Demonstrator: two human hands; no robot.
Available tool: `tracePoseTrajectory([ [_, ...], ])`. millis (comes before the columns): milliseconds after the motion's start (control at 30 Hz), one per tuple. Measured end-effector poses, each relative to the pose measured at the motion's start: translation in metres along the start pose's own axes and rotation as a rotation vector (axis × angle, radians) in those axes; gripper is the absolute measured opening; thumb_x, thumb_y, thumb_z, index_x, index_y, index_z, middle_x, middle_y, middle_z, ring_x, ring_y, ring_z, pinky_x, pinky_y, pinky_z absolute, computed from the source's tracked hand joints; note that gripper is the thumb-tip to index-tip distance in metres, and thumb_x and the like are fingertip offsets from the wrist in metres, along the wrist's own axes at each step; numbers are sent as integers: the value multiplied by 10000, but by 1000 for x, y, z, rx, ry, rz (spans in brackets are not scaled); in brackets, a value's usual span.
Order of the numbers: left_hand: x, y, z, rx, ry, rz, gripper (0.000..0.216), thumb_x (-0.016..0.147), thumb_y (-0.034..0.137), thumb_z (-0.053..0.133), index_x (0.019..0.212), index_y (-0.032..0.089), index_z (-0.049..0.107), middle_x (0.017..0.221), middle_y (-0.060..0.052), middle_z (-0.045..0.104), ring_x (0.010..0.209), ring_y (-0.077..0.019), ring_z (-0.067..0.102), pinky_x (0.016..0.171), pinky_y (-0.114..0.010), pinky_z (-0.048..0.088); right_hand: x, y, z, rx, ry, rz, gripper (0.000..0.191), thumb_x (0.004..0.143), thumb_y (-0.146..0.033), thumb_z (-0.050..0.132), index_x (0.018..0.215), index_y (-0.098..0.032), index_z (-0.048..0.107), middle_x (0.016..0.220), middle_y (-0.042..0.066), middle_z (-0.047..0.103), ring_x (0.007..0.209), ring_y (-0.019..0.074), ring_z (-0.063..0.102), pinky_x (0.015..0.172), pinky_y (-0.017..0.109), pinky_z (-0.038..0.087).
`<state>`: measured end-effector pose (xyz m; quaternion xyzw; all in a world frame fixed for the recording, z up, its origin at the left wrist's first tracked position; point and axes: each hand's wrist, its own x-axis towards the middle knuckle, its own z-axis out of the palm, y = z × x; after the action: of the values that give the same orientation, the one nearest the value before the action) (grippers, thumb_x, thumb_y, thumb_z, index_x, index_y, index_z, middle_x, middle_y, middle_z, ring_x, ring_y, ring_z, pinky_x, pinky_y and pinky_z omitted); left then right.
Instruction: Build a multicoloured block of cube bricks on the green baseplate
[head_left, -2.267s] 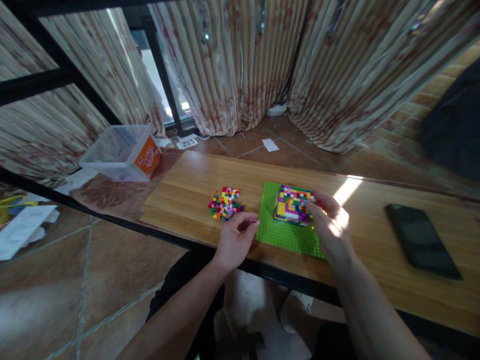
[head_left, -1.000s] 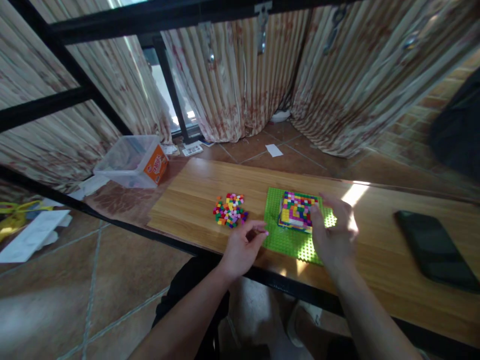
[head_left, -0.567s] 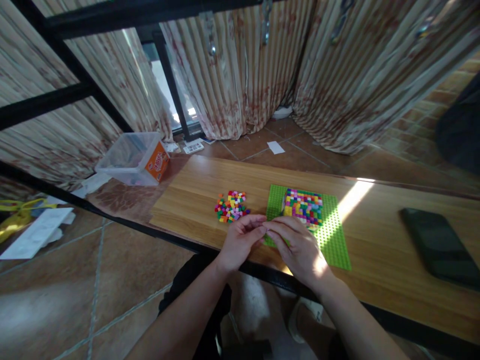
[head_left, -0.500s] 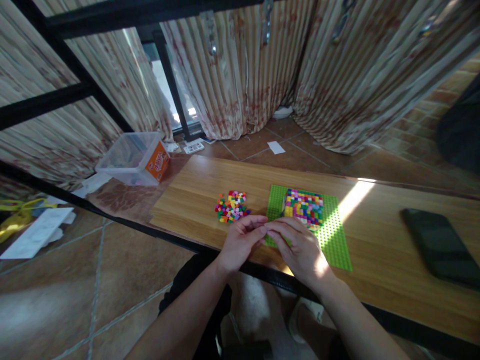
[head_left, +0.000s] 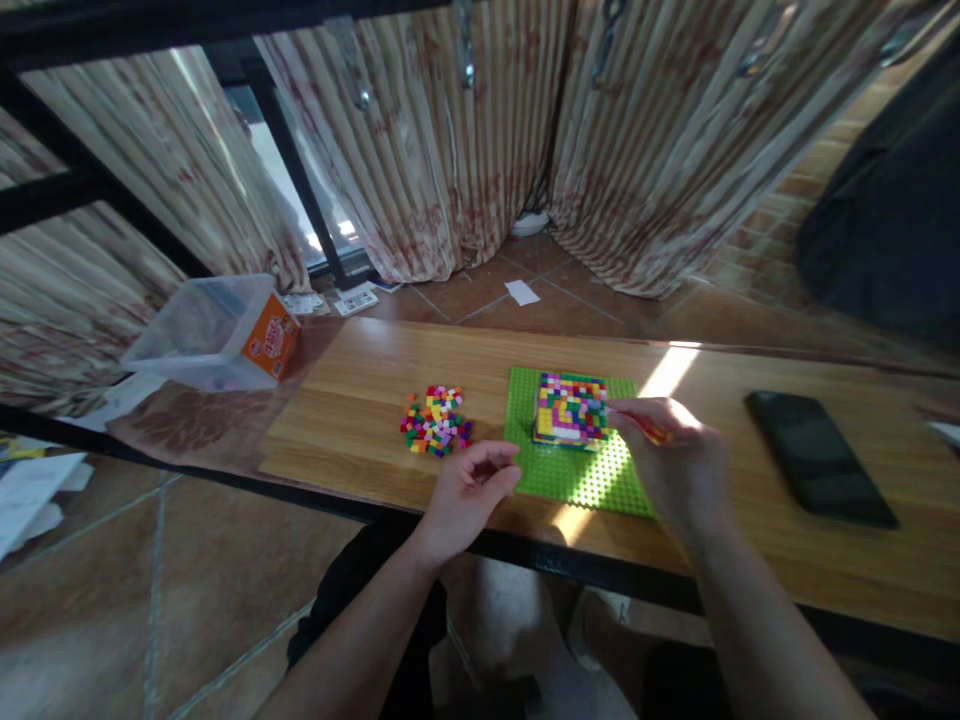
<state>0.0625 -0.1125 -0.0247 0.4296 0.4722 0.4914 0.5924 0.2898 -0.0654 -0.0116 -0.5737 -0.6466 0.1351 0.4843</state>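
A block of small multicoloured toy bricks [head_left: 574, 408] stands on a green studded baseplate [head_left: 536, 470]. My right hand [head_left: 679, 460] is at the block's right edge, thumb and fingers pinched together; whatever they hold is too small or hidden to name. Left of the baseplate's near corner, my left hand [head_left: 469, 495] hovers over the table's front edge. Its fingers are curled in towards the thumb, and I cannot make out what lies inside them. Just beyond it is a loose pile of coloured bricks [head_left: 435, 420].
The wooden table [head_left: 337, 400] has a dark front edge. A black phone [head_left: 817, 455] lies on its right part. On the floor to the left stands a clear plastic bin [head_left: 202, 330] with an orange label. Curtains [head_left: 420, 150] hang behind; a white paper [head_left: 522, 292] lies on the floor.
My hands, together at the baseplate's left front, have parted. The right has moved to the block's right edge, while the left stays near the pile. The view has turned rightward.
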Motion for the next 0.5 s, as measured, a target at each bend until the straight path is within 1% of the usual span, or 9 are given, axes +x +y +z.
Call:
tracePoseTrajectory([
  [67,0,-3,1,46,-13,29,255,759,271,765,975,145,715,806,-15,653,695,-103,591,635,-225,486,2,4,1,-26,0,-28,120,869,-298,658,870,-244,766,870,24,759,754,181,703,695,330,563],
  [200,1,-8,-1,115,-28,52,232,788,271,727,984,147,711,797,-14,644,684,-108,580,635,-236,487,1,4,10,-83,-15,-80,157,888,-305,625,885,-238,766,884,36,751,707,166,683,635,307,542],
  [400,1,-10,-3,171,-32,61,224,807,272,706,992,145,711,820,-26,660,696,-118,587,653,-247,489,2,2,17,-224,-18,-73,180,892,-320,611,862,-224,760,853,37,742,655,156,654,623,308,516],
  [500,2,-11,-2,177,-34,53,215,816,271,698,992,149,709,826,-26,662,691,-120,589,660,-256,496,2,0,18,-263,-3,-80,203,896,-347,610,836,-227,763,843,40,736,679,170,667,626,318,517],
])
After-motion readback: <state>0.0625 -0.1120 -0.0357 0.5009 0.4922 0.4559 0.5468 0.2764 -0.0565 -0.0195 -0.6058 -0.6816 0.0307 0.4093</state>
